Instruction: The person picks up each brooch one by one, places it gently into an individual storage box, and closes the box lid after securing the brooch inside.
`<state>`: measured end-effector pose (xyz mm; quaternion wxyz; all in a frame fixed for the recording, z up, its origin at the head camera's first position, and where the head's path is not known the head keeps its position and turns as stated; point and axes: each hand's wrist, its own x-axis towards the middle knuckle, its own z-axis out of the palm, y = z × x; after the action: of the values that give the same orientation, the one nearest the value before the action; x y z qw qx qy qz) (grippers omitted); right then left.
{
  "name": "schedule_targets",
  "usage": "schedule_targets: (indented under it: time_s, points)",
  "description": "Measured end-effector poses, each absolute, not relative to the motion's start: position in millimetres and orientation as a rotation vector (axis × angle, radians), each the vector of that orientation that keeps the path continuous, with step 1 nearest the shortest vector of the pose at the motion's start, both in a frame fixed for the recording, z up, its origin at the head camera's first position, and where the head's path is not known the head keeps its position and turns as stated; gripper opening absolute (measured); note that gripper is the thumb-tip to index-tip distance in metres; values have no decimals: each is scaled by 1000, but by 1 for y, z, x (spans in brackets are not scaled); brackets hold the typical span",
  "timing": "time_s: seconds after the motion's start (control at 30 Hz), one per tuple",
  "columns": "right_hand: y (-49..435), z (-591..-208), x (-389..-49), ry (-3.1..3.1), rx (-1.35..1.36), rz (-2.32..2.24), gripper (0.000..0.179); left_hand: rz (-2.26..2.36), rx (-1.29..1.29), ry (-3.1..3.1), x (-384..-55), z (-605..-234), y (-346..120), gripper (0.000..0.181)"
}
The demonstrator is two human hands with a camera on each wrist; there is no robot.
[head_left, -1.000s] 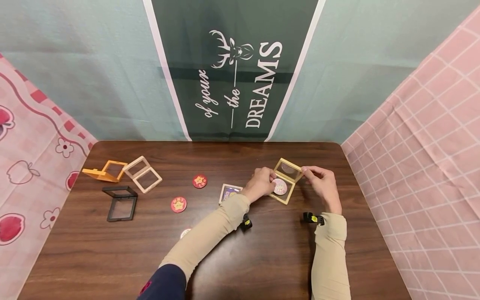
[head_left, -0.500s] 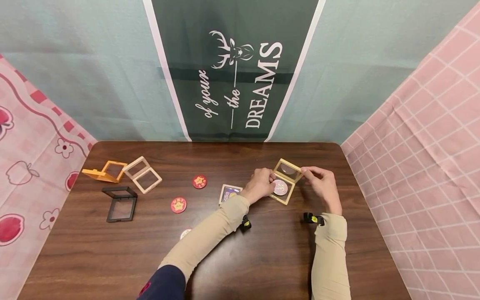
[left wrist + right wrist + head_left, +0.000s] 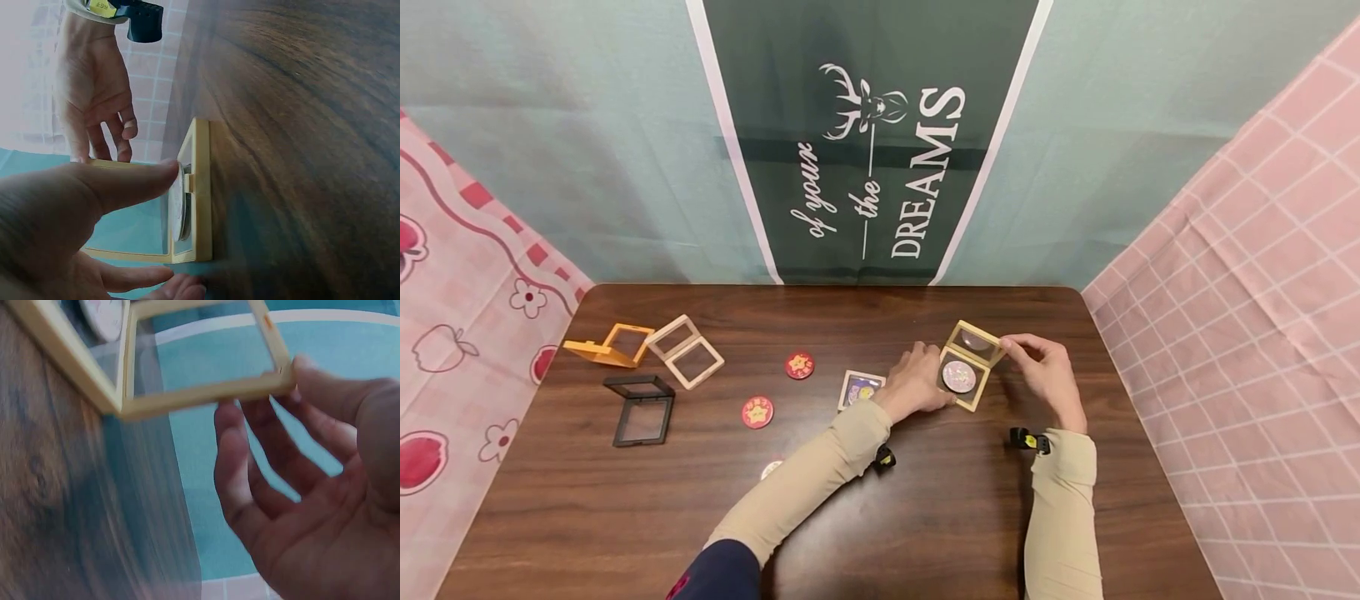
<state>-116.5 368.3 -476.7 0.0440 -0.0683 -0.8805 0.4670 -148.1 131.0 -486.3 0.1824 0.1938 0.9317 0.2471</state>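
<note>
A pale-yellow hinged display frame (image 3: 973,360) stands half-open on the table, its clear-windowed lid raised. Inside its lower half lies a round pink badge (image 3: 959,377). My right hand (image 3: 1047,375) pinches a corner of the lid (image 3: 206,397) between thumb and fingers. At the frame's left side is my left hand (image 3: 916,382), fingers and thumb spread along the edges. Seen from the left wrist, the thumb (image 3: 134,184) reaches past the badge (image 3: 180,212) near the clasp, with the other fingers by the hinge end. Whether the left fingertips press the frame is unclear.
Left of the left hand lies a frame with a purple picture (image 3: 859,388), partly covered. Two red star badges (image 3: 799,364) and a white badge (image 3: 771,469) lie mid-table. Orange (image 3: 617,346), beige (image 3: 687,350) and black (image 3: 643,412) frames stand open at the left.
My left hand has drawn back from the pink badge toward the frame's left edge, its fingers spreading. The badge shows more fully. My right hand keeps its hold on the lid.
</note>
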Motion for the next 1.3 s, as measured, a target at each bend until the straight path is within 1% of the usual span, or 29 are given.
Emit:
schedule_targets:
  time_s: [0.1, 0.17, 0.2, 0.3, 0.4, 0.43, 0.5, 0.83, 1.07, 1.3]
  points:
    - [369, -478, -118, -2751, -114, 1350, 34, 696, 536, 2605, -150, -490, 131, 74]
    - [370, -478, -117, -2775, -68, 1315, 32, 710, 544, 2605, -155, -500, 132, 73]
    - [370, -477, -117, -2781, -51, 1303, 31, 715, 556, 2622, -158, -511, 134, 72]
    - [370, -475, -115, -2785, -5, 1277, 28, 706, 593, 2646, -162, -518, 135, 66]
    - [370, -474, -112, -2787, 47, 1239, 24, 677, 619, 2657, -158, -510, 133, 58]
    - [370, -475, -112, -2785, 64, 1229, 23, 669, 620, 2643, -154, -498, 130, 55]
    - [370, -475, -110, -2781, 101, 1204, 20, 659, 628, 2637, -151, -493, 129, 50]
    - [366, -478, -100, -2746, 314, 1126, 10, 689, 626, 2636, -145, -490, 124, 48]
    - [361, -483, -93, -2725, 431, 1131, 11, 741, 638, 2634, -145, -490, 121, 43]
    - [354, -488, -84, -2727, 472, 1126, 15, 758, 651, 2648, -144, -491, 119, 41]
